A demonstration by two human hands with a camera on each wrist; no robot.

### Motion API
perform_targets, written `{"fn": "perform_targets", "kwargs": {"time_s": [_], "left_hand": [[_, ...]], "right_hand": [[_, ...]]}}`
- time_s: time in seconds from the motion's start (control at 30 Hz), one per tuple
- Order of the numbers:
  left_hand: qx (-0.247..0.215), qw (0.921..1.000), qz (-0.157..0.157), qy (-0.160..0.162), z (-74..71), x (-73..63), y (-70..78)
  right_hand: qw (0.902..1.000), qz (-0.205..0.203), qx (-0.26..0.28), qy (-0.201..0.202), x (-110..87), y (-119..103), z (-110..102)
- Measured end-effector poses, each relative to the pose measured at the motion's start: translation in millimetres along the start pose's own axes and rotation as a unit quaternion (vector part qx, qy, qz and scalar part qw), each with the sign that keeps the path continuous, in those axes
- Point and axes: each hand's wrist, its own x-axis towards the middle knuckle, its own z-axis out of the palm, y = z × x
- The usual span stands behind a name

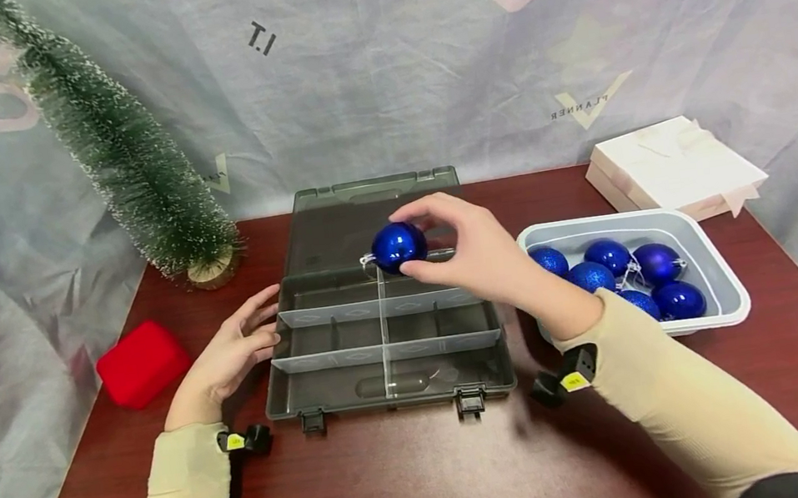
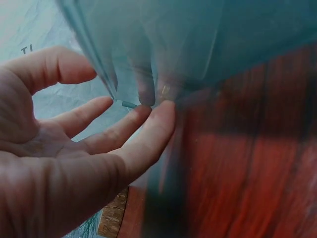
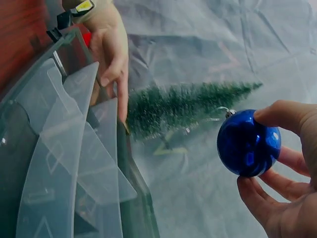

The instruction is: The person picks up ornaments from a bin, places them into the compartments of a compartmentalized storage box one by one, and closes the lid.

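Between thumb and fingers my right hand pinches a shiny blue Christmas ball, its silver cap pointing left. The ball hangs above the back compartments of a grey see-through divider box, whose lid lies folded back. White partitions split the box into several compartments, and none of those seen holds a ball. At the box's left side, my left hand touches the wall with loosely bent fingers. In the left wrist view, those fingertips meet the box's side.
On the right, a white tub holds several blue balls, some glittery. Behind it sits a pale gift box with a ribbon. A small frosted tree stands back left, and a red box-like object lies left of my left hand.
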Motion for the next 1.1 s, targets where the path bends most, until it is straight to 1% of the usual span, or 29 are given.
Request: {"fn": "perform_targets", "kwargs": {"time_s": [0.2, 0.33, 0.43, 0.6, 0.83, 1.0, 1.1], "left_hand": [[0.002, 1.0000, 0.000, 0.003, 0.6, 0.4, 0.2], [-0.002, 1.0000, 0.002, 0.003, 1.3, 1.1, 0.4], [0.000, 1.0000, 0.002, 0.001, 1.3, 1.0, 0.7], [0.009, 0.9999, 0.000, -0.005, -0.3, -0.6, 1.3], [0.013, 0.9999, 0.000, -0.010, -3.4, -1.7, 2.3], [0.015, 0.9998, -0.006, -0.008, -2.5, -2.0, 2.3], [0.011, 0.9999, -0.007, -0.011, -1.3, -1.7, 1.6]], "right_hand": [[0.9999, 0.009, -0.002, -0.013, 14.4, 5, 20], [0.9994, 0.017, -0.018, -0.026, 22.6, 12, 33], [0.9986, 0.026, -0.028, -0.037, 28.9, 19, 42], [0.9974, 0.036, -0.031, -0.054, 41.0, 34, 57], [0.9932, 0.054, -0.071, -0.075, 55.5, 52, 79], [0.9876, 0.071, -0.105, -0.092, 58.4, 59, 92], [0.9848, 0.073, -0.126, -0.096, 58.2, 61, 98]]}}
